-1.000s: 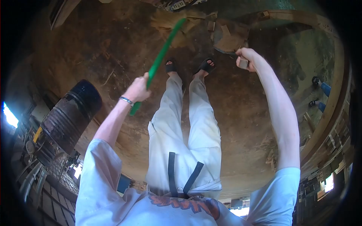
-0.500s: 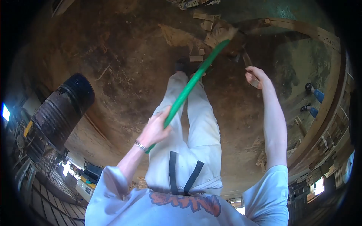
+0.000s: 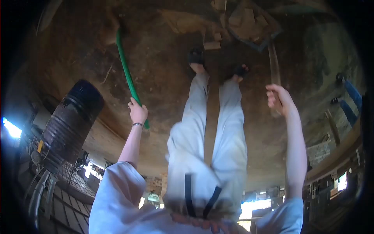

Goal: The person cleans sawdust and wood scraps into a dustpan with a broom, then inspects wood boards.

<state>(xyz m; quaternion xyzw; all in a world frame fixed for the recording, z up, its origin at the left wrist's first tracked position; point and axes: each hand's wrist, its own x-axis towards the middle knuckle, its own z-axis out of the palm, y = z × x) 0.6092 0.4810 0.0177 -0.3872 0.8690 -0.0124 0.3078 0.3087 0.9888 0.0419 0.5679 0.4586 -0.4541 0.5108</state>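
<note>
My left hand is closed round a green broom handle. Its far end reaches a blurred brown broom head at the upper left of the floor. In my right hand is the wooden handle of a dustpan, a flat, dark-edged pan whose handle slants down to my fist. Several wood offcuts lie in the pan. Beside it on the floor are more wood scraps, near my left foot.
A dark ribbed metal drum stands at the left. To the right, another person's legs in blue trousers are visible. A torn tan sheet lies on the dirty brown floor ahead of my feet.
My left hand has swung the broom leftward, away from the scraps. The dustpan now shows in full with offcuts in it, and my right hand sits a little lower in view.
</note>
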